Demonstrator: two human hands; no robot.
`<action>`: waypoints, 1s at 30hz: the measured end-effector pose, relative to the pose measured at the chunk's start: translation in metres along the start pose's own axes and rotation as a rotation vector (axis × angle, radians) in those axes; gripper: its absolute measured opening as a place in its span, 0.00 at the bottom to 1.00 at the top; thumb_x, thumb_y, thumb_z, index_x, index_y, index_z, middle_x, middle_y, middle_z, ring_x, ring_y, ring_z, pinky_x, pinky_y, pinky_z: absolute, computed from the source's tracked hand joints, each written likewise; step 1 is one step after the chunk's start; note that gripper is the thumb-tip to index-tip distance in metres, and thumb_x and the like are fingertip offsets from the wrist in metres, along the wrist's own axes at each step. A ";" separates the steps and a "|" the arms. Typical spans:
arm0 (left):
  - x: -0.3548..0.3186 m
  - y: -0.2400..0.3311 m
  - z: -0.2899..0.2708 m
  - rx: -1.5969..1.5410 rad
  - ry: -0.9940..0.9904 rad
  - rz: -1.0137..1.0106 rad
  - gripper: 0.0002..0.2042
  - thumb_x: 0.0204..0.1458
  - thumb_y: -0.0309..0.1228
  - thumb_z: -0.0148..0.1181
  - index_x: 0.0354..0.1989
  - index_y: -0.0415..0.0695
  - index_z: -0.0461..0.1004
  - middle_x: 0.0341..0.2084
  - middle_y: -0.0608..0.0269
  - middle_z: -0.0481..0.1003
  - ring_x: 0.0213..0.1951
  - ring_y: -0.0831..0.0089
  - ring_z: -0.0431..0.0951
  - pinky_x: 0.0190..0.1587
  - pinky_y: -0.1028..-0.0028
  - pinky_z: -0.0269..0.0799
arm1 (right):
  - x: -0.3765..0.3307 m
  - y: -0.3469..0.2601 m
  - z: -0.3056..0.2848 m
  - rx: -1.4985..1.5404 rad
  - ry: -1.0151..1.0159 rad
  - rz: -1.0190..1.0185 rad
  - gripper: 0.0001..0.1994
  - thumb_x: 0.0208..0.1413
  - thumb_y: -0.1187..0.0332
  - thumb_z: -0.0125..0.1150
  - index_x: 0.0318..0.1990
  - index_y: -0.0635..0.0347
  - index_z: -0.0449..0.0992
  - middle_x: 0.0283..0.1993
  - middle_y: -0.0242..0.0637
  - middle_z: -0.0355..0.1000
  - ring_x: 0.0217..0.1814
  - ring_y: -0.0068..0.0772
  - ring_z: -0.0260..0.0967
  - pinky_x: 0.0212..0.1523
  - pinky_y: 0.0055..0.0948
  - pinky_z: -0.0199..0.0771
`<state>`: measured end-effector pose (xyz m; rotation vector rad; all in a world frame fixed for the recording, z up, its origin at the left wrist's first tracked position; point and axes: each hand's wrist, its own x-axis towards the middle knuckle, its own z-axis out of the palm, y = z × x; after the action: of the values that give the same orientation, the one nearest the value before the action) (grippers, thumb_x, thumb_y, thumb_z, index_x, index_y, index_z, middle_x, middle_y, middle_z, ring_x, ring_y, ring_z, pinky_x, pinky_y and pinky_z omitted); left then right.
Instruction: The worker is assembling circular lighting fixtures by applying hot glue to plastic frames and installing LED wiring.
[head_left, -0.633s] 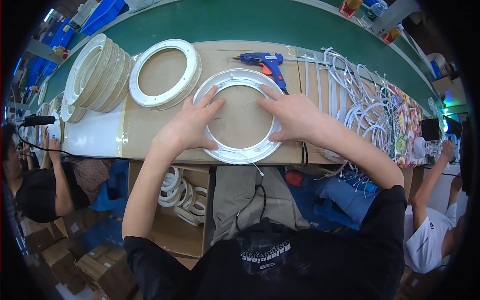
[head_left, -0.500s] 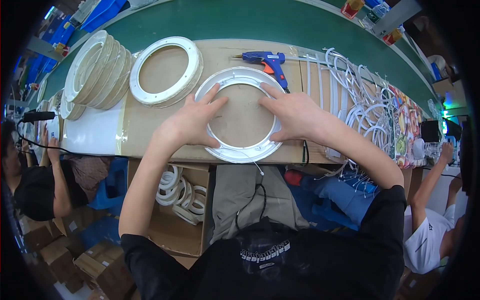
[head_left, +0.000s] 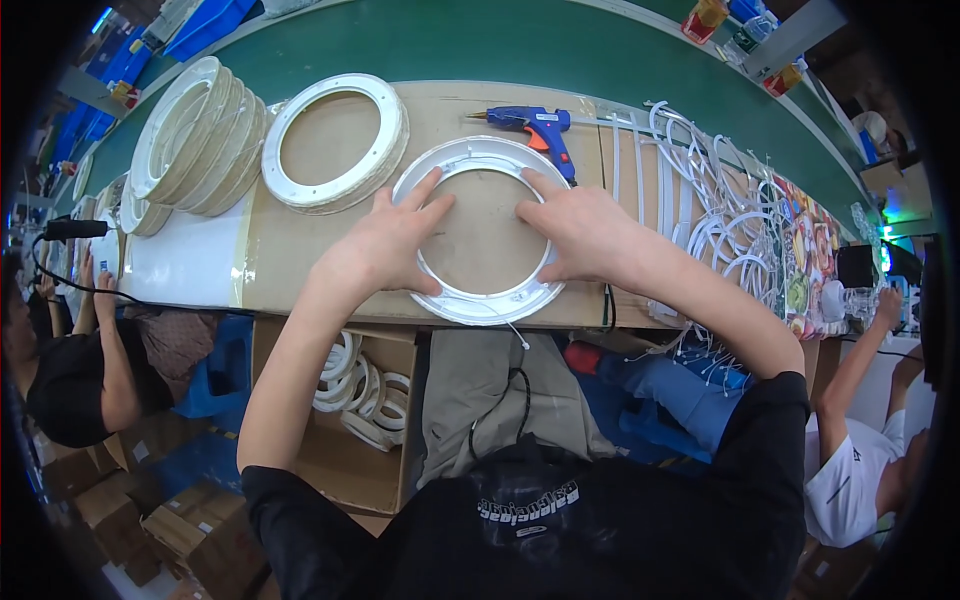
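In front of me on the cardboard-covered bench lies a round white ring frame [head_left: 470, 304], its inside facing up. A thin white strip [head_left: 478, 160] runs along its channel at the far side. My left hand [head_left: 378, 243] grips the ring's left side, thumb on the near rim and fingers spread toward the far rim. Opposite it, my right hand [head_left: 592, 232] grips the right side in the same spread way. A short white lead with a connector [head_left: 525, 344] hangs off the near edge. Just beyond the ring lies a blue glue gun [head_left: 540, 122] with an orange trigger.
Stacked ring frames [head_left: 190, 140] stand at the far left, beside another ring stack [head_left: 388, 150]. Tangled white strips [head_left: 725, 215] cover the right. Below the bench, a cardboard box [head_left: 345, 478] holds small rings. Beyond runs a green belt [head_left: 450, 45]. People sit at both sides.
Both hands stay at the same places on the ring, with only a very slight shift of the view. Nothing has been picked up or let go.
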<state>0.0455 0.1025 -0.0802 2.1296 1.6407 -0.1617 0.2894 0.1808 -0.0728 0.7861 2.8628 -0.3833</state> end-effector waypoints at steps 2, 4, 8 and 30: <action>0.000 0.001 -0.003 -0.011 -0.022 -0.009 0.50 0.30 0.35 0.75 0.68 0.51 0.56 0.73 0.58 0.44 0.59 0.30 0.59 0.64 0.51 0.63 | 0.001 -0.002 -0.002 0.005 -0.016 0.003 0.30 0.30 0.62 0.76 0.45 0.61 0.74 0.63 0.60 0.61 0.43 0.55 0.76 0.45 0.42 0.77; 0.000 0.001 -0.003 -0.024 -0.046 -0.017 0.50 0.31 0.35 0.75 0.69 0.51 0.55 0.73 0.58 0.43 0.61 0.29 0.58 0.66 0.50 0.61 | 0.003 -0.004 -0.003 -0.002 -0.045 0.005 0.28 0.31 0.64 0.76 0.45 0.61 0.73 0.62 0.64 0.60 0.43 0.56 0.75 0.46 0.42 0.77; -0.001 -0.008 0.002 0.002 -0.037 0.010 0.48 0.34 0.34 0.74 0.69 0.52 0.56 0.73 0.57 0.42 0.63 0.30 0.56 0.67 0.52 0.59 | 0.006 -0.010 -0.006 0.001 -0.076 0.013 0.27 0.31 0.66 0.76 0.44 0.62 0.73 0.62 0.66 0.60 0.44 0.57 0.75 0.47 0.42 0.77; 0.000 -0.024 0.014 -0.151 0.170 0.112 0.34 0.45 0.11 0.46 0.66 0.45 0.60 0.70 0.60 0.53 0.66 0.44 0.57 0.68 0.59 0.57 | -0.007 0.015 0.002 0.067 0.248 -0.033 0.21 0.45 0.64 0.69 0.47 0.61 0.74 0.50 0.45 0.71 0.40 0.47 0.75 0.41 0.40 0.75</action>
<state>0.0252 0.1009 -0.0994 2.1616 1.5650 0.1765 0.3039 0.1893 -0.0765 0.8549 3.1102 -0.4150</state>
